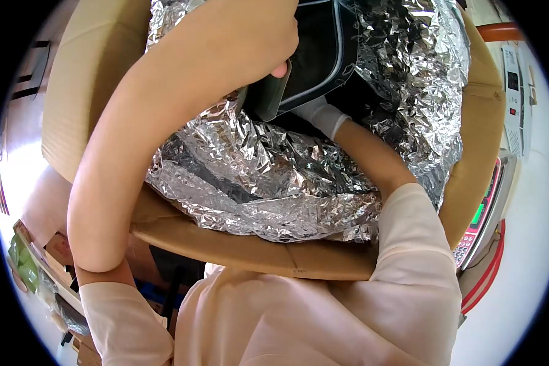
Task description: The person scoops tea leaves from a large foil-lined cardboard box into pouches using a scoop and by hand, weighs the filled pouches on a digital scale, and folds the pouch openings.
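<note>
A cardboard box (244,247) stands in front of me, lined with crumpled silver foil (250,158). Inside it lies a dark bag (314,55) with a grey piped edge and a clear, shiny border. My left hand (271,36) reaches over from the left and is closed at the bag's near left edge, one fingertip showing there; its other fingers are hidden. My right hand (320,116), in a white glove, reaches down into the box beside the bag's lower edge. The bag and shadow cover its fingers.
Box flaps stand out on the left (79,91) and right (482,122). At right are a digital scale (479,213) with a green display, a white device (515,97) with buttons and a red hose (491,271). Several packages (58,293) lie at lower left.
</note>
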{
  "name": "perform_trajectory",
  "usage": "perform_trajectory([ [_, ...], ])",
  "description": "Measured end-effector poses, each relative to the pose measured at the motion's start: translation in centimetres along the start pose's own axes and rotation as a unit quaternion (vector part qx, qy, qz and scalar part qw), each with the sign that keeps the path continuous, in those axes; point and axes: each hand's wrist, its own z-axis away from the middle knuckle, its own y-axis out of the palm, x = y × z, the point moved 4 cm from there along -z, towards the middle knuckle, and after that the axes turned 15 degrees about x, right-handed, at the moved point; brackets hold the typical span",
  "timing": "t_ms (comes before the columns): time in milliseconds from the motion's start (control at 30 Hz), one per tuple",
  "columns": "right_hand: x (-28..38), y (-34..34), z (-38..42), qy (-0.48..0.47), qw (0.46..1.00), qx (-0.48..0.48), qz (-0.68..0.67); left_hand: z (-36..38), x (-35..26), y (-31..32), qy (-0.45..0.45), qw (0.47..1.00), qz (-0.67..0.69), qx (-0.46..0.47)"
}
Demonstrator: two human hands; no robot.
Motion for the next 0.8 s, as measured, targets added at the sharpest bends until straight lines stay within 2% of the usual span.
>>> perform_trajectory([
  [67,1.0,-0.5,2.8,0.005,0.992,0.079,0.101,0.5,-0.3,0.3,0.074,0.997,-0.016,-0.009],
  [133,2.2,1.4,3.8,-0.048,0.989,0.037,0.138,1.0,-1.0,0.5,0.055,0.993,-0.073,-0.07],
  [167,1.4,4.9,1.9,-0.1,0.986,-0.042,0.125,1.0,-1.4,0.5,0.051,0.99,-0.093,-0.09],
  [200,0.6,8.4,0.2,-0.152,0.974,-0.12,0.119,0.7,-1.8,-0.1,-0.037,0.997,-0.017,-0.064],
  [267,0.5,7.4,0.5,-0.066,0.95,-0.096,0.288,0.1,-1.1,-0.1,-0.123,0.991,0.047,-0.038],
  [300,-1.2,6.9,-0.3,-0.055,0.98,-0.081,0.174,-0.3,0.6,0.5,-0.07,0.995,0.019,-0.068],
  [333,-2.7,6.9,-0.9,-0.048,0.98,-0.087,0.172,-0.3,0.6,0.5,-0.013,0.995,-0.009,-0.097],
  [367,-4.5,6.7,-1.3,-0.076,0.989,-0.122,0.032,-0.2,1.2,0.7,-0.038,0.995,-0.024,-0.086],
  [433,-8.7,7.2,-3.1,-0.092,0.977,-0.162,-0.105,-0.3,1.6,0.5,-0.029,0.996,-0.015,-0.078],
  [467,-10.5,7.4,-4.4,-0.192,0.935,-0.2,-0.221,-0.4,1.8,0.4,-0.032,0.997,0.0,-0.071],
  [533,-9.9,4.4,-4.0,-0.288,0.866,-0.241,-0.329,-0.5,1.6,0.5,-0.029,0.997,-0.004,-0.075],
  [567,-7.4,0.5,-3.0,-0.054,0.983,-0.06,-0.167,-0.6,1.7,0.6,-0.022,0.997,-0.005,-0.079],
  [600,-7.1,-0.4,-2.8,0.074,0.993,0.024,-0.088,-0.6,1.7,0.5,-0.018,0.996,-0.004,-0.084],
  [633,-6.7,-1.1,-2.2,0.182,0.974,0.131,0.012,-0.5,1.3,0.6,-0.033,0.997,0.0,-0.074],
  [700,-7.0,-0.7,-2.4,0.193,0.97,0.149,-0.011,-0.6,1.5,0.7,-0.049,0.996,-0.002,-0.071],
  [800,-6.9,-0.2,-1.5,0.195,0.975,0.102,-0.02,-1.2,2.5,0.6,-0.031,0.997,-0.002,-0.078],
])
